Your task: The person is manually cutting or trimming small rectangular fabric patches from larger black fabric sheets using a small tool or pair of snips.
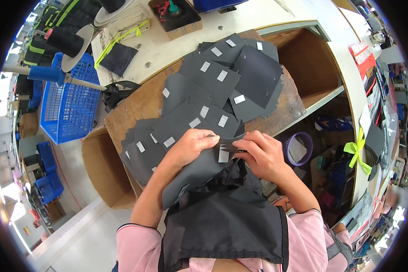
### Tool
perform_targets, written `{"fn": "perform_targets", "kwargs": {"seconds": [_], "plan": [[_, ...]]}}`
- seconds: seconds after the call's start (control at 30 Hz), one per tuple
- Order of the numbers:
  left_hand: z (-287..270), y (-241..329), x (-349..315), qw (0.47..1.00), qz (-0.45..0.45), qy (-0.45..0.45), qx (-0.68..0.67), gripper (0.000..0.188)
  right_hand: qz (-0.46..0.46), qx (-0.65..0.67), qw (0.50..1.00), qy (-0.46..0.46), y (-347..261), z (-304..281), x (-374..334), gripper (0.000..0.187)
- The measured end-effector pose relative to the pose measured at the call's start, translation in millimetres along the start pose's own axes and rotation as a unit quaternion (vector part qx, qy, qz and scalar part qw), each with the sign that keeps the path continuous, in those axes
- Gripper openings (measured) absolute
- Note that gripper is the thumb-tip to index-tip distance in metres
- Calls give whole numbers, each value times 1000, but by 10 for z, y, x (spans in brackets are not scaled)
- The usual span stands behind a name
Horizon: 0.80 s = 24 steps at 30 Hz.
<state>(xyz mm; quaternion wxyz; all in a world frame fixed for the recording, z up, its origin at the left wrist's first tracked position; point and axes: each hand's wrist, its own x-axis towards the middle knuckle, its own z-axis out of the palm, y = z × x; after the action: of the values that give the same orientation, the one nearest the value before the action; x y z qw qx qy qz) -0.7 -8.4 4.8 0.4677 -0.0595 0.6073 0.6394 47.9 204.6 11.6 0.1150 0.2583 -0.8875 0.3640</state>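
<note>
My left hand (pixel 191 148) pinches the upper edge of a dark grey fabric piece (pixel 196 174) above my lap. The piece hangs down toward my black apron (pixel 224 226). With closed fingers, my right hand (pixel 264 156) grips small dark thread snips (pixel 233 149); their two pointed blades lie across a white label (pixel 223 156) on the same piece. My right fingertips also touch the fabric edge. Beyond my hands, many like grey pieces (pixel 186 93) with white labels overlap on a wooden board (pixel 288 102). One plain dark panel (pixel 257 75) lies on top of them.
A white table (pixel 204 29) carries a parts box (pixel 174 20) and a black cloth square (pixel 119 59). At left stand a blue crate (pixel 68 102), a thread cone (pixel 64 41) and a cardboard box (pixel 102 167). A purple-rimmed bin (pixel 298 148) sits under the right side.
</note>
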Motion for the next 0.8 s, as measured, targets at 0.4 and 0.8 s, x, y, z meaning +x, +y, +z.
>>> {"fn": "perform_targets", "kwargs": {"seconds": [0.4,0.8], "plan": [[-19,-21,-8,999,-14,30,-20,23,16,-39,999,28,4,127,-103,33],[-79,63,-173,993,-9,-7,-119,23,294,338,894,-19,215,154,70,15]]}}
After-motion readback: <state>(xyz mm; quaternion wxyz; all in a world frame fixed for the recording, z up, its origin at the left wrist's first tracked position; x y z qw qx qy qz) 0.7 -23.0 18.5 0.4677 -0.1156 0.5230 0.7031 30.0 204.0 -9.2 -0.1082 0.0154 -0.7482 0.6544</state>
